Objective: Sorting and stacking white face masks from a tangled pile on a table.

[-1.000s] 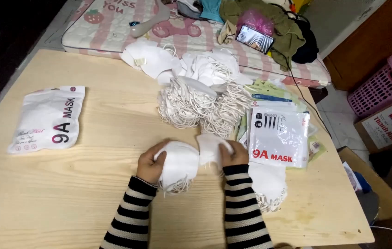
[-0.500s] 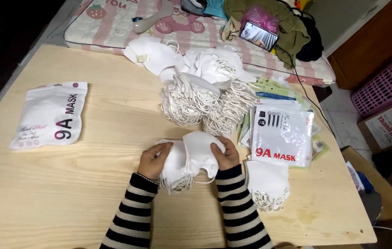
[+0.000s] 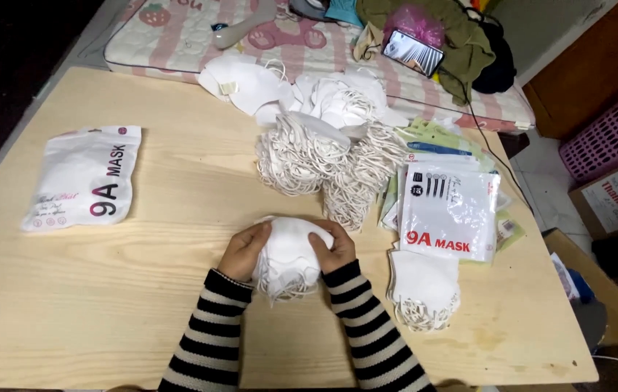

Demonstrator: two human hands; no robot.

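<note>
White masks (image 3: 289, 255) — a soft, light stack, likely slippery — sit pressed between left hand (image 3: 245, 250) and right hand (image 3: 332, 248), fingers clasping both sides, just below the loose heap (image 3: 327, 156) on the table (image 3: 142, 305).

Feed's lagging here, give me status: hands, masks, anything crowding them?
Left hand and right hand both clamped on white mask stack. Stack low over wooden table. Loose mask pile beyond, apart; nothing crowding.
</note>
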